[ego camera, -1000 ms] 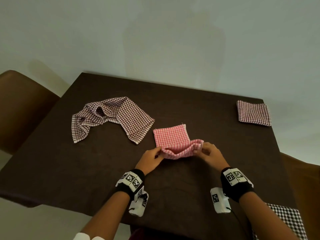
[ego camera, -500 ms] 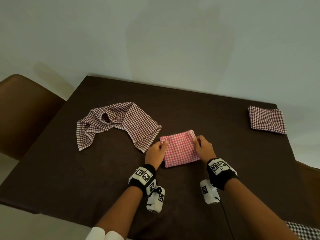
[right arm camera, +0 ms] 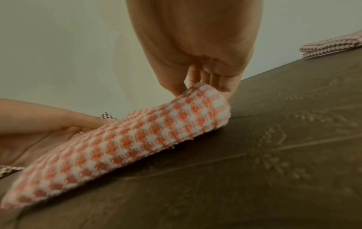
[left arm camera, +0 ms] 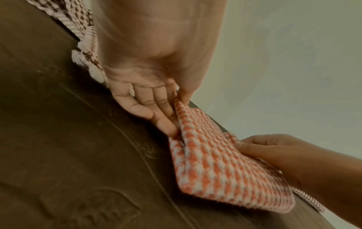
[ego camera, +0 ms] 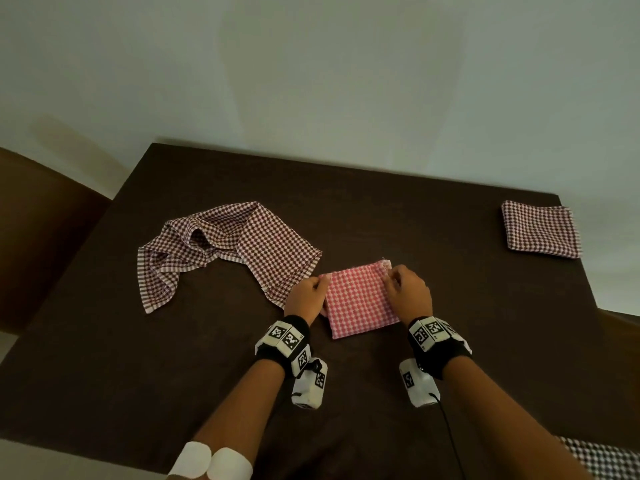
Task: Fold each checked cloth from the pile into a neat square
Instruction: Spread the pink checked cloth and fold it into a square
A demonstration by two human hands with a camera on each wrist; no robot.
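A red-and-white checked cloth (ego camera: 358, 299) lies folded into a small rectangle near the middle of the dark table (ego camera: 415, 216). My left hand (ego camera: 306, 297) pinches its far left corner (left arm camera: 179, 105) between thumb and fingers. My right hand (ego camera: 405, 292) pinches the far right corner (right arm camera: 203, 91) the same way, the edge lifted a little off the table. An unfolded brown-and-white checked cloth (ego camera: 225, 247) lies crumpled just to the left, its near corner beside my left hand. A folded brown checked square (ego camera: 540, 233) sits at the far right.
A brown chair (ego camera: 38, 233) stands at the table's left side. Another black-and-white checked cloth (ego camera: 609, 459) shows at the bottom right corner, beyond the table's near edge. A pale wall rises behind the table.
Both hands carried the near edge of the red cloth away from me and laid it over the far half, making a smaller rectangle. They now hold its far corners.
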